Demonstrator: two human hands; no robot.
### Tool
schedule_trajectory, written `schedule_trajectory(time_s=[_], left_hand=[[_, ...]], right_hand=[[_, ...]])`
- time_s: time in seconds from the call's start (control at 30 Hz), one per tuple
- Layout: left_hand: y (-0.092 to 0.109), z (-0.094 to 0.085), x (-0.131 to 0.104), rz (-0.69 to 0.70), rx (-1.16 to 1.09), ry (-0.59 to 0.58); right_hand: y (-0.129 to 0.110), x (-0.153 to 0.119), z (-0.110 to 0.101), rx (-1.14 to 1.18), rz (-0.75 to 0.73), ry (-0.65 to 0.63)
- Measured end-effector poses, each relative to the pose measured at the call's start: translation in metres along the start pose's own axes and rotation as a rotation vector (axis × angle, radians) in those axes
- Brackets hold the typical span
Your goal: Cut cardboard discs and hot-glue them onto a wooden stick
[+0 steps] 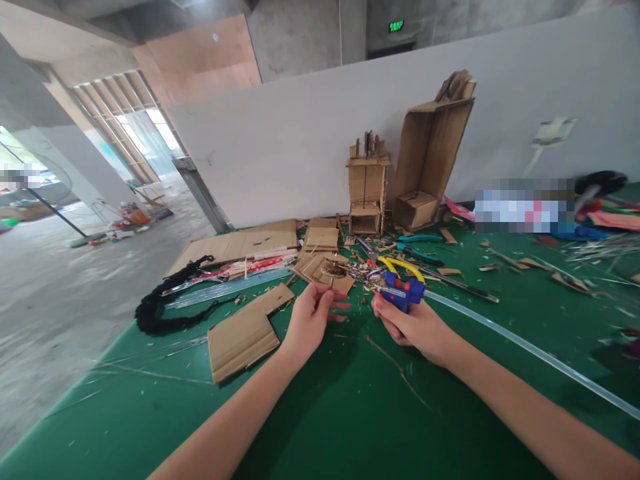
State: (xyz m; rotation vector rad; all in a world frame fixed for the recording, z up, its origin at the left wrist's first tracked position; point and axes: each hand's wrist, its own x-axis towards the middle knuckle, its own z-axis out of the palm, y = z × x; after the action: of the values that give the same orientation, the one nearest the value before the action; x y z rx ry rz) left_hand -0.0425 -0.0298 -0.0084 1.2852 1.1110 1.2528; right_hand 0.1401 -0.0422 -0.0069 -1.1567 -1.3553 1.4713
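Note:
My left hand (311,319) pinches a thin short stick between thumb and fingertips. At the stick's top is a small round brownish piece (334,269), whose material I cannot make out. My right hand (413,327) is wrapped round a blue hot glue gun (400,293), its nozzle towards the left. A long translucent glue stick (525,345) runs out of the gun's back to the lower right. Behind the left hand lie cut cardboard pieces (313,267). Close beyond the gun are yellow-handled pliers (410,267) and a cluttered heap of small bits.
An L-shaped cardboard piece (243,340) and black yarn (150,313) lie on the green table (310,427) at left. Two cardboard structures, one small (367,180) and one tall (433,153), stand against the white partition (280,147). Teal-handled tools (420,253) and scraps lie at right.

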Motion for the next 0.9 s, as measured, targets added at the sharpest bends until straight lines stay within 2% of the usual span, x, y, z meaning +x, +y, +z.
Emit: schedule_trajectory(time_s=[0.33,0.57,0.9], left_hand=[[0.0022,0.0,-0.001,0.031,0.023,-0.038],[0.0042,0.0017,-0.0015,0.037,0.043,-0.027],[0.0019,0.0018,0.0001,0.033,-0.055,-0.033]], right_hand=[[-0.0042,-0.0034,0.0014,0.005,-0.023,-0.028],[-0.0031,-0.0027,0.0006,-0.022,-0.03,-0.002],[0.0001,-0.0009,0.0012,0.002,-0.006,-0.01]])
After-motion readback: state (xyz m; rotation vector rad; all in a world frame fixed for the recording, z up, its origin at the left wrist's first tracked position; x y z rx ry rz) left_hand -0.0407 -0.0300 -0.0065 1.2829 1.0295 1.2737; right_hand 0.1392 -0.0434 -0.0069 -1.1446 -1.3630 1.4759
